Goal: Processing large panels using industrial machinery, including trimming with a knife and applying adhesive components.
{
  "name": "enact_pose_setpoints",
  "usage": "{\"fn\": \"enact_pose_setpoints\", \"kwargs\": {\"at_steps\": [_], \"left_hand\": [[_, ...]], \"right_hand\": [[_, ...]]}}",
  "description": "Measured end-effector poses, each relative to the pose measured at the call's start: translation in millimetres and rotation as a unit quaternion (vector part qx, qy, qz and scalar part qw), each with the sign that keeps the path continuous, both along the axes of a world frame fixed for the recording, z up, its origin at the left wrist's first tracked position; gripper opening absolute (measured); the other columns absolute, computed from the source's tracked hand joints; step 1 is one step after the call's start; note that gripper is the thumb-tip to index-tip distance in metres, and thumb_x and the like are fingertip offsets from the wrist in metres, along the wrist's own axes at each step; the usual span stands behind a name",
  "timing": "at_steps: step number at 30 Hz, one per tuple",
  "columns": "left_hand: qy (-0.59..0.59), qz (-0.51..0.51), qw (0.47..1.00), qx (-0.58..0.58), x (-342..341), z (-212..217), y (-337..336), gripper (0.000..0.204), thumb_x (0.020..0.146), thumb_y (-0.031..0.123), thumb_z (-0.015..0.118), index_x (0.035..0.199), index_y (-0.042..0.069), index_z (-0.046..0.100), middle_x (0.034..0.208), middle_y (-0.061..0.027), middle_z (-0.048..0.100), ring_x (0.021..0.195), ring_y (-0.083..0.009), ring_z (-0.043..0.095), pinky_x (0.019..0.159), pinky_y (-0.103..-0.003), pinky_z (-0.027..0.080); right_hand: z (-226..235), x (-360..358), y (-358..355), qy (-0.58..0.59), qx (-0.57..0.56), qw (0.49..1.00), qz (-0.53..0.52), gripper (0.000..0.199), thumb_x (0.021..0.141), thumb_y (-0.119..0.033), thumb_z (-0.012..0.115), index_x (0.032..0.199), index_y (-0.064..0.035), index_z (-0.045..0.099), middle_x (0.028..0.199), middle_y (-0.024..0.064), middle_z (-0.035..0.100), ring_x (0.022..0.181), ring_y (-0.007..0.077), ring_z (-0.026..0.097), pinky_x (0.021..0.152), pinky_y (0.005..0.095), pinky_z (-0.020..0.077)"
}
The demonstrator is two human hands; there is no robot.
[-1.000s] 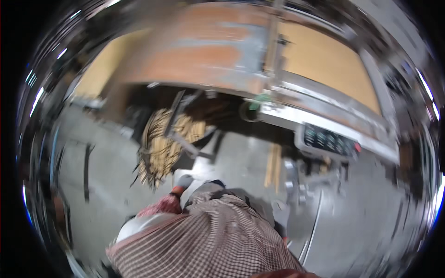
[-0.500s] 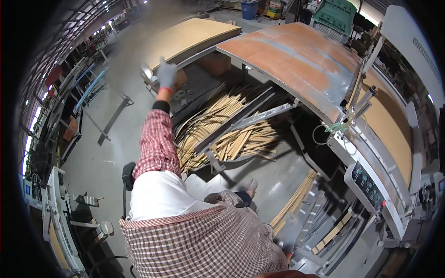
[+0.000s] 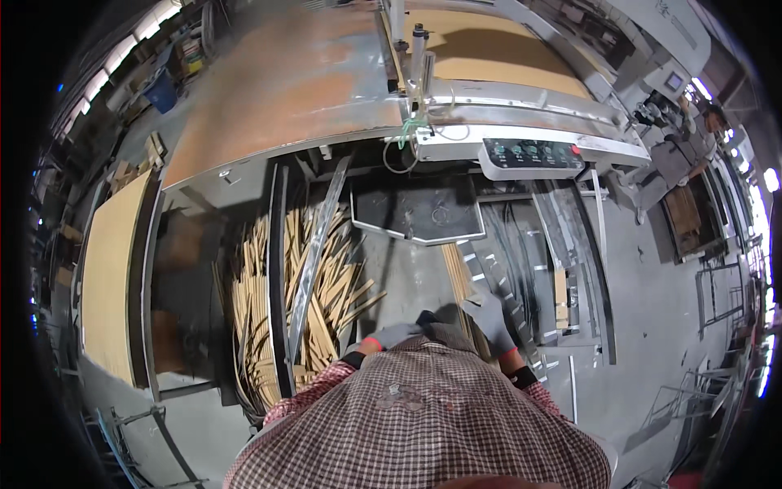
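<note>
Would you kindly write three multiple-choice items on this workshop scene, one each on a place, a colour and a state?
1. Where does the heap of thin wooden strips lie?
A. To the person's left, under the machine's edge
B. On top of the control panel
C. On the right hand

2. What colour are the gloves on the hands?
A. Yellow
B. Grey
C. Blue

3. What is the right hand doing?
A. Hanging at the side
B. Pressing the control panel
C. Reaching forward by a narrow wooden strip

Answers: 1 A, the strips lie left of the left hand; 2 B, both gloves look grey; 3 C, the glove lies along that strip.
</note>
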State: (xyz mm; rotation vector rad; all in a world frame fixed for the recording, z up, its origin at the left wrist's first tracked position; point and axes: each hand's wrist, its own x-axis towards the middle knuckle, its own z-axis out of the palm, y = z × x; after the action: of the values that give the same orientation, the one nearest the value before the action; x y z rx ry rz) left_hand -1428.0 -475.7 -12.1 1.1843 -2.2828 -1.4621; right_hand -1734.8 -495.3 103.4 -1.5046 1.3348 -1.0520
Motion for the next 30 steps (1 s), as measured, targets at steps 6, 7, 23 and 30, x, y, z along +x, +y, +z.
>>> {"fn": "enact_pose_setpoints", "kwargs": {"at_steps": [6, 7, 23, 30], "left_hand": [[-0.24, 0.021, 0.969, -0.046, 83, 197, -178, 0.04, 0.089, 0.031, 0.049, 0.12, 0.008, 0.058, 0.114, -0.0204, 0.062, 0.106, -0.036, 0.059, 0.091, -0.042, 0.045], [-0.264, 0.085, 0.961, -0.013, 102, 198, -192, 0.042, 0.087, 0.034, 0.051, 0.118, 0.007, 0.059, 0.111, -0.0203, 0.063, 0.104, -0.0359, 0.059, 0.09, -0.042, 0.046], [-0.028, 0.485, 0.853, -0.191, 250, 302, -709, 0.043, 0.088, 0.026, 0.056, 0.125, 0.004, 0.054, 0.113, -0.0237, 0.061, 0.106, -0.037, 0.059, 0.089, -0.042, 0.047], [-0.059, 0.425, 0.832, -0.353, 177, 285, -902, 0.062, 0.078, 0.021, 0.064, 0.133, 0.003, 0.043, 0.1, -0.0245, 0.063, 0.091, -0.0406, 0.06, 0.081, -0.045, 0.049]], "right_hand": [[131, 37, -280, 0.013, -0.162, 0.984, -0.068, 0.016, 0.088, -0.008, 0.055, 0.099, -0.0006, 0.064, 0.084, 0.0029, 0.064, 0.072, 0.0091, 0.059, 0.065, 0.0232, 0.0478], [153, 40, -320, 0.103, -0.103, 0.985, -0.093, 0.016, 0.089, -0.008, 0.054, 0.096, -0.0006, 0.065, 0.085, 0.0026, 0.065, 0.074, 0.0089, 0.058, 0.067, 0.0233, 0.0474], [228, 224, -942, 0.529, -0.222, 0.806, 0.145, 0.018, 0.083, -0.021, 0.053, 0.093, -0.0104, 0.064, 0.092, 0.0184, 0.066, 0.087, 0.0384, 0.063, 0.074, 0.0455, 0.0502], [137, 179, -1007, 0.161, -0.347, 0.922, 0.06, 0.021, 0.083, -0.021, 0.055, 0.099, -0.0087, 0.061, 0.097, 0.0183, 0.065, 0.09, 0.0378, 0.062, 0.074, 0.0432, 0.0508]]}}
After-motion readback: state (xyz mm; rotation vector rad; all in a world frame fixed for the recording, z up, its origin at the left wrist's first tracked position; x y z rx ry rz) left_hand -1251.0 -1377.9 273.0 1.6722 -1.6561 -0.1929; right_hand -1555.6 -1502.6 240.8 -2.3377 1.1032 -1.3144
